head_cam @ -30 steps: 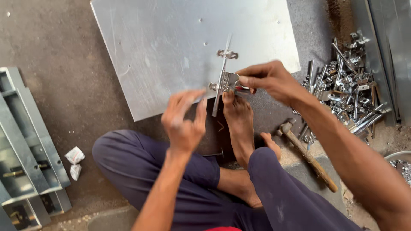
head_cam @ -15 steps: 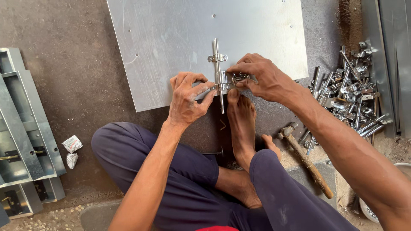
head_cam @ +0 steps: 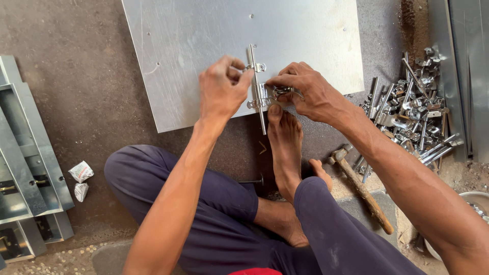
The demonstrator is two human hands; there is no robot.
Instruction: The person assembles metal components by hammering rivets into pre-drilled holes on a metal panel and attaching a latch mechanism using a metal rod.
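a large grey metal sheet lies flat on the concrete floor and fills the view from 11 to 1 o'clock. at 9 o'clock, stacked grey metal frames rest on the floor, well apart from the sheet. at 3 o'clock a heap of shiny latch parts sits just beside the sheet's right edge, with a wooden-handled hammer near 4 o'clock. the person sits cross-legged in dark blue trousers at 6 o'clock, one bare foot stretched forward so its toes touch the sheet's near edge.

a slim chrome bolt latch stands lengthwise on the sheet near its near edge, just above centre, its rod tip overhanging the edge beside the toes. the left hand rests on the sheet at the latch's left side, its grip pressed together with fingertips pinching the latch's upper bracket. the right hand comes in from 4 o'clock, its grip pinching the latch's lower bracket and a small shiny piece there; i cannot tell what that piece is. two crumpled white wrappers lie on the floor at 8 o'clock.
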